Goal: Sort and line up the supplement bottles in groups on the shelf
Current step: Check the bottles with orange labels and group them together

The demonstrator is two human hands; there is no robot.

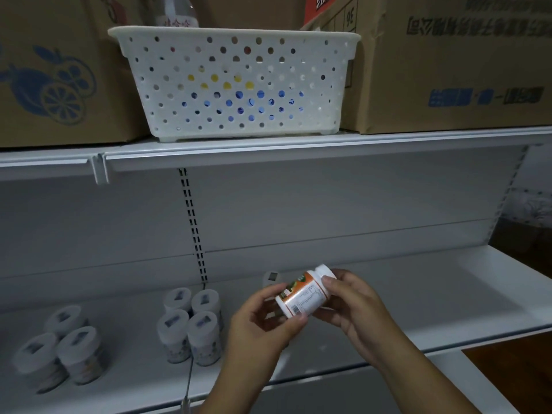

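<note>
A white supplement bottle with an orange label point(304, 294) is tilted on its side in the air above the lower shelf point(418, 300). My left hand point(263, 321) pinches its bottom end and my right hand point(355, 303) grips its capped end. Several white-capped bottles point(191, 321) stand in a tight block left of my hands. Three more bottles point(59, 345) stand in a group at the far left. Behind my hands one more white bottle point(271, 279) is partly hidden.
On the upper shelf sits a white perforated basket point(239, 82) with blue and yellow items showing through its holes. Cardboard boxes point(460, 61) flank it on both sides. A slotted upright point(192, 222) splits the back panel.
</note>
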